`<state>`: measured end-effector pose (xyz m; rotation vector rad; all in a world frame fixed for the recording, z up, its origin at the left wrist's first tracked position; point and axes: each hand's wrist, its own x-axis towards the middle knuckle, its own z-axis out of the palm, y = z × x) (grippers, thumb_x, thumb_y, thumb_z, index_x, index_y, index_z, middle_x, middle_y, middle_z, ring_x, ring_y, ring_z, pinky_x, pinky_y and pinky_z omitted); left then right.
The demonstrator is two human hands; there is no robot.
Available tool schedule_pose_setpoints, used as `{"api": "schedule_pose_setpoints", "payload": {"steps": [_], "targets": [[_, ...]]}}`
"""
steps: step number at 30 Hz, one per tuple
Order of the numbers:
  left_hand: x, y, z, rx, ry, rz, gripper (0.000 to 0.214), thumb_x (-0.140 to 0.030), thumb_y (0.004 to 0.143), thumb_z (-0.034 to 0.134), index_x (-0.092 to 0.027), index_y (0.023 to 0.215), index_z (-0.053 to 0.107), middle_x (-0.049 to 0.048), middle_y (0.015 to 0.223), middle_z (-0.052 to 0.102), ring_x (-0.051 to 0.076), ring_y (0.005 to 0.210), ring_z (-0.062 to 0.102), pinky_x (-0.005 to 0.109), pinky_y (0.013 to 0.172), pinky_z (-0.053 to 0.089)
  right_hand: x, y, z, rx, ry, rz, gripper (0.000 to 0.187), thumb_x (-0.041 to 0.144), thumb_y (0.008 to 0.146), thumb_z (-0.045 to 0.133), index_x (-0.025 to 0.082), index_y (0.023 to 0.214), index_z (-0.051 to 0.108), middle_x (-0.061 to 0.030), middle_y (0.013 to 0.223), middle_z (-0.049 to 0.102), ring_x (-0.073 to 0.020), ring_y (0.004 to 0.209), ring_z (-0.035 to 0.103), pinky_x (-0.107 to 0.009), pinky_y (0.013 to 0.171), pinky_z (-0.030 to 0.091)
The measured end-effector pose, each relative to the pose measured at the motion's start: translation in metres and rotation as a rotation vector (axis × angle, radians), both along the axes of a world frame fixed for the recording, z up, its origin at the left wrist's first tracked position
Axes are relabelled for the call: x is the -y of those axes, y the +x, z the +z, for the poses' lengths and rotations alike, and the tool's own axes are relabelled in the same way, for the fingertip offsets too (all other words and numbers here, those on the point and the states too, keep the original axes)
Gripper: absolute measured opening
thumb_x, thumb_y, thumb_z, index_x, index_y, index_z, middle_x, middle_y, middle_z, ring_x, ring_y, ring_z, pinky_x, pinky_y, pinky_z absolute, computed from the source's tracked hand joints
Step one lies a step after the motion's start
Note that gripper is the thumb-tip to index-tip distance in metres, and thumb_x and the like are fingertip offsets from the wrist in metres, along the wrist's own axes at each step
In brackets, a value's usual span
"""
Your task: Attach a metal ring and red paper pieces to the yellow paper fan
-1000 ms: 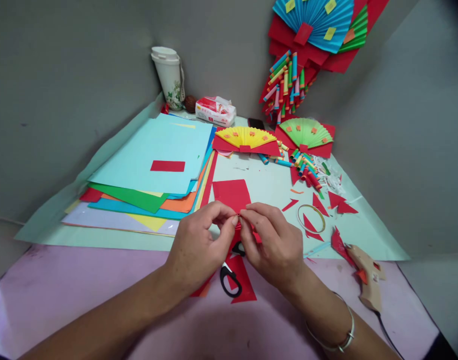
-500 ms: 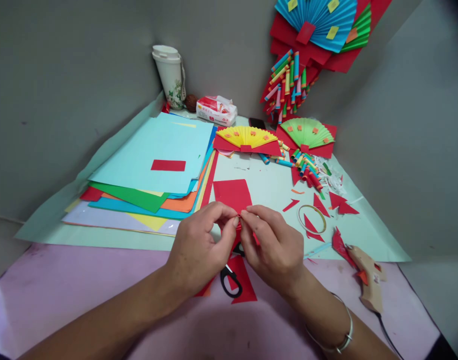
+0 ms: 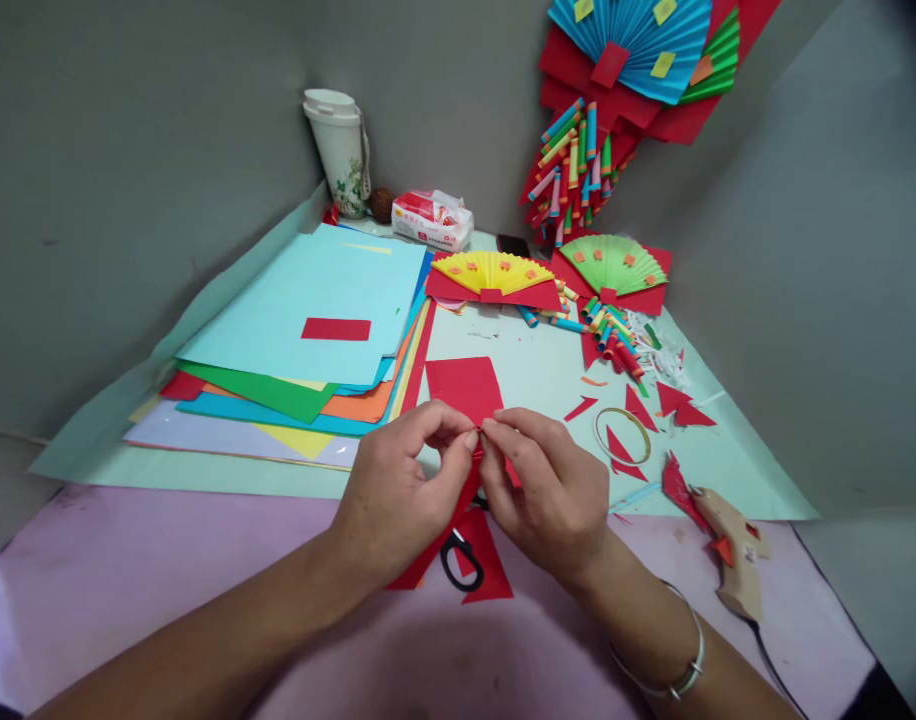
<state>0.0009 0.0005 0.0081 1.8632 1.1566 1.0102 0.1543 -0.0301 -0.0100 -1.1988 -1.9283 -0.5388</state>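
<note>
My left hand (image 3: 394, 490) and my right hand (image 3: 555, 495) meet at the middle of the table, both pinching a strip of red paper (image 3: 447, 525) that hangs down between them. The thumbs and forefingers touch at the strip's upper end. Under the hands lie black-handled scissors (image 3: 462, 560) on a red paper scrap (image 3: 492, 565). A red paper rectangle (image 3: 464, 386) lies just beyond the fingertips. My right wrist carries a silver bangle (image 3: 683, 670).
A stack of coloured sheets (image 3: 300, 340) lies at the left, with a small red rectangle (image 3: 336, 329) on top. Paper fans (image 3: 495, 275) and rolled paper tubes (image 3: 612, 335) sit at the back. A tape ring (image 3: 623, 437), red offcuts and a glue gun (image 3: 735, 550) lie at the right. A cup (image 3: 339, 150) stands in the corner.
The hands stay almost in place. The red strip between them now hangs lower toward the left, showing below my left palm.
</note>
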Motion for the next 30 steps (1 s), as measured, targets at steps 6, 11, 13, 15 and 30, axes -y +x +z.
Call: {"api": "schedule_pose_setpoints", "payload": {"steps": [6,11,13,15,30], "targets": [[0.0003,0.0008,0.0003,0.034,0.007,-0.002,0.005,-0.022,0.085,0.059,-0.021,0.082,0.063,-0.0019,0.073,0.067,0.013,0.067,0.063,0.017,0.044,0.042,0.0001,-0.0004,0.0001,-0.001,0.012,-0.01,0.022,0.012,0.086,0.062,0.016,0.107,0.064,-0.012,0.096,0.072,-0.0195,0.086,0.071,-0.028,0.073,0.06],[0.0002,0.0006,0.0007,0.05,-0.027,-0.003,0.007,-0.024,0.086,0.059,-0.021,0.082,0.064,-0.0019,0.073,0.066,0.013,0.067,0.062,0.017,0.043,0.041,-0.0003,0.0003,-0.0014,-0.005,0.018,0.0,0.022,0.012,0.085,0.063,0.017,0.107,0.065,-0.0109,0.098,0.072,-0.0189,0.087,0.07,-0.027,0.073,0.06],[0.0002,0.0006,0.0011,0.053,-0.031,0.0,0.008,-0.024,0.086,0.059,-0.021,0.082,0.064,-0.0021,0.072,0.066,0.012,0.066,0.061,0.017,0.042,0.041,-0.0004,0.0008,-0.0019,-0.004,0.02,0.012,0.024,0.011,0.085,0.063,0.016,0.108,0.064,-0.0109,0.098,0.072,-0.0189,0.088,0.07,-0.027,0.073,0.06],[0.0002,0.0006,0.0014,0.051,-0.023,0.004,0.008,-0.023,0.086,0.059,-0.021,0.081,0.064,-0.0025,0.071,0.065,0.012,0.065,0.061,0.017,0.043,0.042,-0.0004,0.0012,-0.0022,-0.003,0.023,0.025,0.025,0.01,0.085,0.063,0.015,0.109,0.063,-0.0115,0.098,0.072,-0.019,0.088,0.07,-0.027,0.074,0.06],[-0.0019,0.0001,0.0019,-0.002,0.025,0.02,0.007,-0.021,0.085,0.059,-0.021,0.081,0.064,-0.0045,0.071,0.066,0.01,0.066,0.061,0.016,0.05,0.043,-0.0031,0.0039,-0.0073,-0.003,0.033,0.065,0.027,0.01,0.085,0.063,0.016,0.111,0.063,-0.0125,0.1,0.072,-0.0196,0.09,0.071,-0.028,0.076,0.061]]}}
